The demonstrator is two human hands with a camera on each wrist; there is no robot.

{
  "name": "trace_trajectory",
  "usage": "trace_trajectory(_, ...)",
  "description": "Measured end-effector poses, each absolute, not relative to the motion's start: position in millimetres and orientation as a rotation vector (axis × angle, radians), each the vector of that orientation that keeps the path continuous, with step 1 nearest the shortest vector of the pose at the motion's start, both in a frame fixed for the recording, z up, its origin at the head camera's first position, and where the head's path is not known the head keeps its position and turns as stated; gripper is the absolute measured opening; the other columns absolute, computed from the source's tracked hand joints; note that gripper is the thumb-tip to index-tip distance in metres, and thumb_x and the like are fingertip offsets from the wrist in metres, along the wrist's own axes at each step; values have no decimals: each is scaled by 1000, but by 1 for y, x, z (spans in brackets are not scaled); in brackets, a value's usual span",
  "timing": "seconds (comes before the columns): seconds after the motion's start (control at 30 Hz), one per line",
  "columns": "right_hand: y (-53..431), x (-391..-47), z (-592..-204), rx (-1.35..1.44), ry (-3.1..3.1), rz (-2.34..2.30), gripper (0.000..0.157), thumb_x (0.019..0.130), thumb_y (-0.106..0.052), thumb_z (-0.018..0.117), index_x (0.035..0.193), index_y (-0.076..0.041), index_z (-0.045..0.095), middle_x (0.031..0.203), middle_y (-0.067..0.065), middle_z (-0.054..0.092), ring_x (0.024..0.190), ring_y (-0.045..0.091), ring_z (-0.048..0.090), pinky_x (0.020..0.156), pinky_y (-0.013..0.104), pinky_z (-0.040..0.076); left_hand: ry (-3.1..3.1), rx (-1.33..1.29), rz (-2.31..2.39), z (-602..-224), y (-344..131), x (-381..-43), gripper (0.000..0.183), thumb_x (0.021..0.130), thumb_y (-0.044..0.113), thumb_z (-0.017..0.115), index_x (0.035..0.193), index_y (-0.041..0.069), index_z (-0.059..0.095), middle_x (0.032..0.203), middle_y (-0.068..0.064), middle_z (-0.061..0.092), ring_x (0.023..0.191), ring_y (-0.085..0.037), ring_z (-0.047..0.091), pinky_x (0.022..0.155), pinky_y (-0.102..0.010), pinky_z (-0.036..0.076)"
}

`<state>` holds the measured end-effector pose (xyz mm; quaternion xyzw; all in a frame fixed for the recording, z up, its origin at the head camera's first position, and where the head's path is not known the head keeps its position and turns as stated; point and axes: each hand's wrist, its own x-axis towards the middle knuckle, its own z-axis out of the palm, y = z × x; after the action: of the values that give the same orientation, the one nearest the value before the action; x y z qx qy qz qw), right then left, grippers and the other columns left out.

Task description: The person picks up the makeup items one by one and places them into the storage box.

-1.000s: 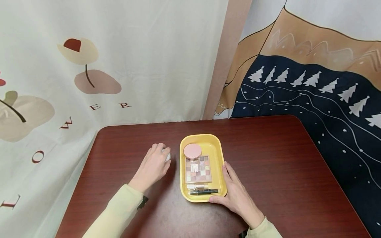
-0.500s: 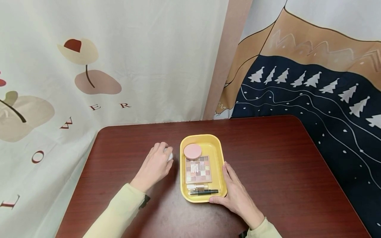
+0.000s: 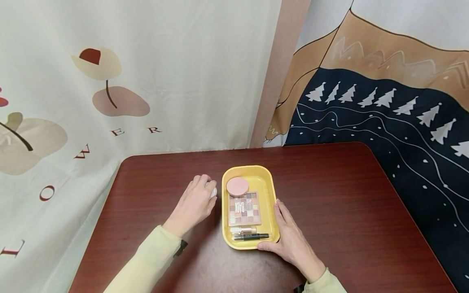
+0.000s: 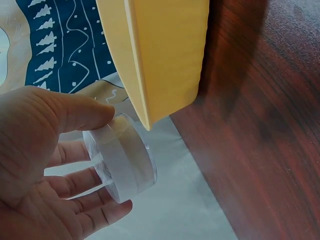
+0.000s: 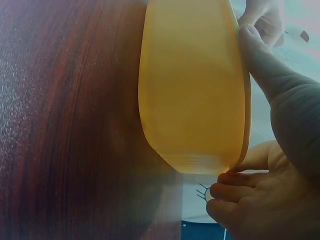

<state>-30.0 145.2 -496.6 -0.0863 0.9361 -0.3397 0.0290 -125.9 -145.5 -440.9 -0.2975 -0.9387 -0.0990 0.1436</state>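
My left hand (image 3: 194, 203) pinches a small round jar with clear sides (image 4: 122, 157) between thumb and fingers, just left of the yellow tray (image 3: 271, 185). In the left wrist view the jar is tilted near the tray's rim. In the head view the hand hides most of it. My right hand (image 3: 293, 242) holds the tray at its near right corner, thumb on the near rim and fingers along the right side. Inside the tray lie a pink round compact (image 3: 237, 186), an eyeshadow palette (image 3: 244, 209), a short clear-and-gold tube (image 3: 243, 230) and a black pen (image 3: 251, 236).
The tray stands on a dark red-brown wooden table (image 3: 329, 195). Behind the table hang a white curtain (image 3: 190, 73) with printed flowers and letters, and a navy and tan printed cloth (image 3: 366, 106) on the right.
My left hand has moved slightly right, toward the tray, with the jar in it. The right hand and the tray look still.
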Motion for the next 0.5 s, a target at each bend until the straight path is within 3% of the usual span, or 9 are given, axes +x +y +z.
trace_trajectory(0.5,146,-30,-496,-253,2863,-1046,125,68,-55,91,159,5,30,167,22,25,148,41,38,110,56,44,-2658,-915,-293,-442,-140,-127,26,78,4,80,98,1,64,101,-14,57,90,-33,52,80,-44,50)
